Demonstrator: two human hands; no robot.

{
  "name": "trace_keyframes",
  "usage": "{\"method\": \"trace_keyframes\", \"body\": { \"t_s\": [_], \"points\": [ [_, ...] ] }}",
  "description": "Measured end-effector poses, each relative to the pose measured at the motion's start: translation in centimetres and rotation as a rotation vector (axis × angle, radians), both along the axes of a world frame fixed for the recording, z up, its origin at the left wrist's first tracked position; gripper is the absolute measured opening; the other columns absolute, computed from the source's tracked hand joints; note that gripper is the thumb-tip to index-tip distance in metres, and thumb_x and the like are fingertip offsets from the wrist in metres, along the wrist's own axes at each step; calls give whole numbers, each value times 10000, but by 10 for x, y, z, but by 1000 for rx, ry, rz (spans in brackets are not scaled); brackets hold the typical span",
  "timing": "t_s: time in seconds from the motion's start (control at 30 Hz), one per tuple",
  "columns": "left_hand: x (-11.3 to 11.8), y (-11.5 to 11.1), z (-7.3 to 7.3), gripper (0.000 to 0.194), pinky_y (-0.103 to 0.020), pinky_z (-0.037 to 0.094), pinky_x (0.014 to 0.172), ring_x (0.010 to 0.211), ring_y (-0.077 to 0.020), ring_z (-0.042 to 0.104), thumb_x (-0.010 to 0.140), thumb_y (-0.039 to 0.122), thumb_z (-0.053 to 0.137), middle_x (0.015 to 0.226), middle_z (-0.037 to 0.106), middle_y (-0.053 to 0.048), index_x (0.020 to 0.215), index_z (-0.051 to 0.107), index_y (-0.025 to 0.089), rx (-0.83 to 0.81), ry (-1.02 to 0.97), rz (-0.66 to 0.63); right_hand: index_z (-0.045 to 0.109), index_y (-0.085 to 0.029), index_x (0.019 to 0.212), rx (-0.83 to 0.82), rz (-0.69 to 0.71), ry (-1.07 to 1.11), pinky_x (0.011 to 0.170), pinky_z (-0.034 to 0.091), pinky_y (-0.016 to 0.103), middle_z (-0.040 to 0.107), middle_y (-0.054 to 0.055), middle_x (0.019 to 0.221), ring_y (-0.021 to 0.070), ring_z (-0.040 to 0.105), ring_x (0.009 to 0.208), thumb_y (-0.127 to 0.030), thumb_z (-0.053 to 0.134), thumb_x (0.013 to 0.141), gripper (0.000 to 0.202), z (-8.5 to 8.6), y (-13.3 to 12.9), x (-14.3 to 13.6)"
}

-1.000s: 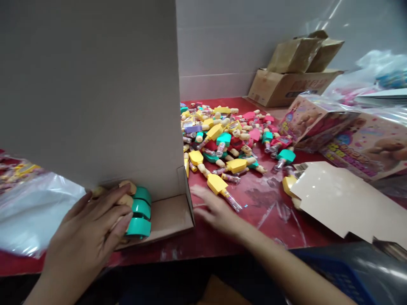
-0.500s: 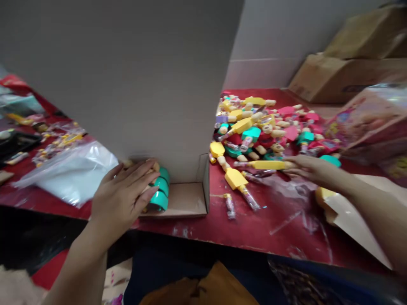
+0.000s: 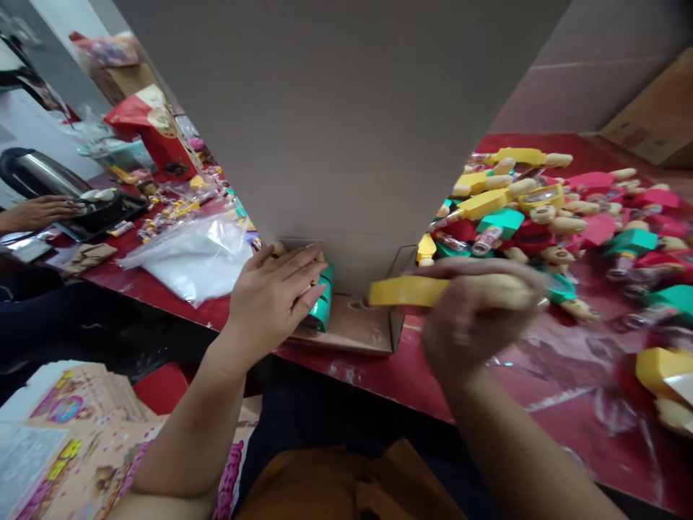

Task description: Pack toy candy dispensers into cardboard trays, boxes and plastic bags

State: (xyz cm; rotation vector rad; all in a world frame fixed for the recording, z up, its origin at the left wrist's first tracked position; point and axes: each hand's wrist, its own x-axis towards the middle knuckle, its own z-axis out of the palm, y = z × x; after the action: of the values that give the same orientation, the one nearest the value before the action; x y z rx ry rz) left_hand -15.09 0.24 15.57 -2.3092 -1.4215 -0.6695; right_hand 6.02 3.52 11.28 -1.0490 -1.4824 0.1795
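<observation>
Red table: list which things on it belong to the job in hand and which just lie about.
Job in hand:
- open box
- green toys in it, under the left hand
- yellow toy in the right hand
- toy pile, probably

Just lying about, it seems:
- plastic bag
- red bag
- kettle

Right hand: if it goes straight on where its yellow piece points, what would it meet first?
The tip of the yellow piece would likely meet the green pieces or left hand; depth is unclear, perhaps the box's right wall first.
</observation>
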Motion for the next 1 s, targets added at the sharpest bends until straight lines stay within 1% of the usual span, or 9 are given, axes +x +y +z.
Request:
{"method": "trace_keyframes", "body": {
  "t_s": [0.1, 0.23, 0.47, 0.57, 0.63, 0.7, 0.77, 0.83, 1.0],
  "points": [
    [0, -1, -1, 326, -415, 382, 977, 1109, -193, 584, 935, 358, 373, 1231, 603, -37, 1127, 603, 228, -12, 11, 18, 383, -242, 897, 147, 118, -42, 601, 485, 304, 545, 9, 738, 152, 574, 635, -340, 474, 869, 137, -5, 18, -36],
    [1, -1, -3, 302, -412, 383, 982, 1108, -193, 583, 926, 331, 404, 1233, 603, -34, 1109, 608, 205, 1, 12, 9, 415, -231, 870, 12, 134, -191, 507, 422, 262, 535, 1, 687, 143, 526, 566, -354, 531, 822, 176, -10, 36, -41],
    [4, 1, 0, 283, -431, 400, 969, 1099, -209, 593, 917, 267, 413, 1218, 609, -59, 1108, 603, 180, 30, -6, -11, 404, -199, 941, 74, 186, -270, 473, 389, 260, 523, 27, 719, 155, 514, 546, -465, 332, 920, 277, -34, 44, -68],
    [4, 4, 1, 288, -447, 421, 925, 1069, -227, 610, 921, 267, 407, 1202, 617, -77, 1112, 598, 168, 73, 21, -9, 414, -195, 988, 137, 196, -329, 589, 463, 273, 558, 47, 812, 162, 567, 678, -494, 330, 938, 314, -31, 37, -45],
    [4, 4, 0, 290, -451, 427, 911, 1055, -231, 618, 923, 274, 407, 1196, 622, -74, 1113, 597, 164, 92, 27, -13, 413, -190, 1003, 109, 19, -364, 757, 471, 338, 560, 88, 916, 203, 568, 871, -505, 372, 921, 327, -26, 26, -9],
    [4, 4, -1, 290, -449, 429, 909, 1051, -228, 620, 923, 283, 413, 1198, 622, -65, 1113, 596, 165, 98, 30, -18, 414, -167, 974, -166, -314, -439, 850, 426, 412, 539, 135, 957, 261, 522, 989, -484, 392, 899, 327, -27, 20, 32],
    [4, 3, -1, 285, -445, 429, 910, 1051, -223, 620, 921, 287, 416, 1196, 624, -57, 1104, 600, 170, 104, 30, -22, 445, -151, 897, -540, -435, -555, 788, 432, 437, 536, 145, 882, 307, 538, 927, -446, 476, 855, 300, -34, 23, 63],
    [4, 3, -2, 280, -441, 431, 907, 1044, -220, 623, 921, 279, 413, 1180, 634, -57, 1094, 605, 171, 113, 24, -14, 474, -138, 834, -737, -401, -625, 702, 442, 438, 534, 150, 834, 335, 563, 833, -408, 612, 769, 310, -46, 35, 76],
    [4, 3, -1, 286, -431, 429, 906, 1052, -217, 619, 922, 281, 407, 1181, 633, -65, 1095, 606, 170, 111, 17, 1, 508, -131, 855, -769, -279, -575, 610, 457, 387, 540, 176, 925, 316, 602, 734, -194, 723, 554, 376, -55, 66, 78]
  ]
}}
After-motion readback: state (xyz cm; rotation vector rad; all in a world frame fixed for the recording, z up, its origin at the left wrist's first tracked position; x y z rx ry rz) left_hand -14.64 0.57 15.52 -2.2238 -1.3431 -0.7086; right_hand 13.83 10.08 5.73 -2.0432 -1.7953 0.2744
